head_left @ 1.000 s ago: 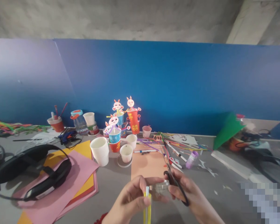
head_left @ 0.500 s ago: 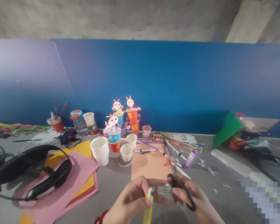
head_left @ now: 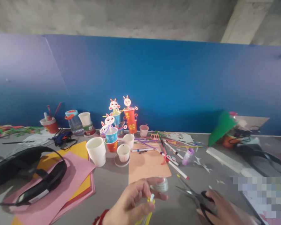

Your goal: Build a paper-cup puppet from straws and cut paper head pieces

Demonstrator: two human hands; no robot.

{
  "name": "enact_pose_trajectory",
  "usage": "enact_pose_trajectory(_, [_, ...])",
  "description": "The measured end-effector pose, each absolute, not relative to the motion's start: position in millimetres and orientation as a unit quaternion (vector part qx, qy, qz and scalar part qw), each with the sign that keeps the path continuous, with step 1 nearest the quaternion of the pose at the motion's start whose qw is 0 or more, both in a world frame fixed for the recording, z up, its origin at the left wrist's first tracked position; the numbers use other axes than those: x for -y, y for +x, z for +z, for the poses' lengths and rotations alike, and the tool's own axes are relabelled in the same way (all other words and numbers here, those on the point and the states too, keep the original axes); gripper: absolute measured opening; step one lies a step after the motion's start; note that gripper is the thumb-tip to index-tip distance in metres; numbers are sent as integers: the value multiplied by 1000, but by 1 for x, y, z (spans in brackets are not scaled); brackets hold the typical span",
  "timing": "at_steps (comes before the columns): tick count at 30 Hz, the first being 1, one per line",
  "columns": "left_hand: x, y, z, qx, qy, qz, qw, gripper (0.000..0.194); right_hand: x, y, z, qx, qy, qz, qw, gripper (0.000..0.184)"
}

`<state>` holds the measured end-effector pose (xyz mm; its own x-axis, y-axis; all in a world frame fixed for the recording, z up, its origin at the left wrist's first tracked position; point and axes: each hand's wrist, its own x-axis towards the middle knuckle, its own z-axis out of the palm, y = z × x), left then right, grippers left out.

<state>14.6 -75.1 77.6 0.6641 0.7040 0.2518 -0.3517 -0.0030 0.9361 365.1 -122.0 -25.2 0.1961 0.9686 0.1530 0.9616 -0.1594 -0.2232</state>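
My left hand (head_left: 135, 200) pinches a yellow strip with a pale tip (head_left: 150, 207) between thumb and fingers; it may be a straw or a pipe cleaner. A roll of clear tape (head_left: 160, 185) sits among the same hand's outer fingers. Off to the right, low over the grey table, my right hand (head_left: 224, 207) has its fingers at the black handles of a pair of scissors (head_left: 196, 197). The scissor blades are parted and point up-left. Just beyond the left hand lies a peach sheet of paper (head_left: 147, 165).
Paper cups (head_left: 96, 153) and rabbit-faced cup figures (head_left: 111, 134) stand behind. Markers (head_left: 178, 167), a purple glue stick (head_left: 188, 157) and paper scraps (head_left: 202, 164) lie right of the peach sheet. Coloured paper (head_left: 77, 172) and a black headset (head_left: 44, 182) lie at left. A blue partition (head_left: 166, 81) stands behind.
My right hand has moved away from the left hand, right along the table with the scissors, whose blades now show apart. The tape roll and yellow strip stay in my left hand.
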Motion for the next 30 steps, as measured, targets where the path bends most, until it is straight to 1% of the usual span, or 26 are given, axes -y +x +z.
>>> enact_pose_trajectory(2, [76,15,78,-156,614,378,674,10,116,367,-17,639,-762,58,84,32])
enact_pose_trajectory(4, [77,16,79,-156,617,377,673,11,107,365,-4,646,-754,108,42,25])
enact_pose_trajectory(7, [76,17,80,-135,576,383,709,11,96,361,16,653,-745,135,21,18])
enact_pose_trajectory(9, [74,16,81,-121,540,392,735,12,92,363,22,662,-735,141,30,18])
enact_pose_trajectory(11, [72,15,81,-119,517,403,746,12,90,370,22,679,-718,145,55,22])
enact_pose_trajectory(14, [68,13,79,-122,488,418,756,9,90,376,20,703,-692,132,99,35])
enact_pose_trajectory(15, [66,13,78,-121,478,421,762,8,90,372,21,708,-685,124,120,36])
enact_pose_trajectory(17, [64,14,76,-117,457,421,775,6,91,353,30,715,-665,118,179,35])
enact_pose_trajectory(19, [62,16,76,-115,442,413,788,6,94,321,46,744,-593,158,264,45])
enact_pose_trajectory(20, [61,17,77,-114,438,406,794,7,95,303,54,760,-549,192,290,51])
enact_pose_trajectory(21, [61,18,77,-114,437,400,798,8,95,285,62,769,-514,213,316,53])
enact_pose_trajectory(22, [62,19,78,-115,438,395,799,8,95,269,68,774,-490,231,328,52])
enact_pose_trajectory(24, [63,19,78,-116,441,388,800,8,94,247,75,765,-485,244,347,35])
enact_pose_trajectory(26, [64,18,77,-121,448,383,799,6,93,239,74,750,-495,251,360,24])
enact_pose_trajectory(28, [64,16,76,-130,459,381,792,7,91,244,67,748,-502,237,364,20])
enact_pose_trajectory(30, [62,13,75,-150,471,391,776,6,88,262,57,754,-519,185,357,19])
